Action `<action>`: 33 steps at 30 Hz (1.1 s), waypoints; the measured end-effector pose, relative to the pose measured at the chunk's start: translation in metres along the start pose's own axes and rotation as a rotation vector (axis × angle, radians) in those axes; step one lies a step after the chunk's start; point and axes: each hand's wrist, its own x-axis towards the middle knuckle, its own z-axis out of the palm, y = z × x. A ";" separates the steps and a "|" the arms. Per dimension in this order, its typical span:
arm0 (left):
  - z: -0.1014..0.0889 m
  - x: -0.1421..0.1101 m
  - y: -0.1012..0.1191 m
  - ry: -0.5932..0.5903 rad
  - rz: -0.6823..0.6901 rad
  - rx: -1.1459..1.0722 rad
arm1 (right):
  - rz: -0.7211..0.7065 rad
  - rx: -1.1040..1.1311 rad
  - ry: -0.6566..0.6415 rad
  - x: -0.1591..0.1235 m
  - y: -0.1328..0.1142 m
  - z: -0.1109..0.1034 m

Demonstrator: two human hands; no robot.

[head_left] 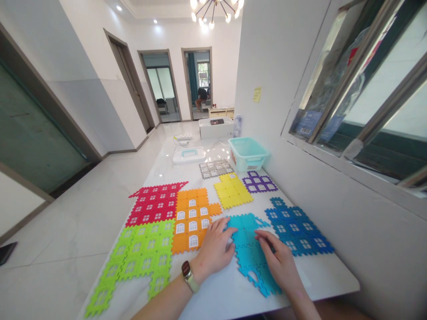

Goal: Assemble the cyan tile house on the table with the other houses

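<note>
From ten o'clock round to eleven we have the lime panel, red panel and orange panel, then our left hand, its fingers loosely spread at the edge of the cyan panel, which lies at twelve on the white table. Beyond, on the wall, the yellow note bears writing too small to read. Our right hand is over the cyan panel, thumb and forefinger narrow, though we cannot tell whether they pinch anything; the blue panel lies at one o'clock.
</note>
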 end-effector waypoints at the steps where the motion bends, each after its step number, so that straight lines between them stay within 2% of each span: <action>1: 0.000 0.000 0.000 0.001 0.000 0.002 | -0.001 -0.002 0.001 0.000 0.000 0.000; 19: 0.002 -0.001 -0.001 -0.001 0.004 0.008 | -0.010 -0.012 0.040 0.001 -0.003 0.000; 33: 0.000 0.000 0.000 -0.004 0.004 0.005 | -0.005 -0.022 0.019 0.000 -0.002 0.000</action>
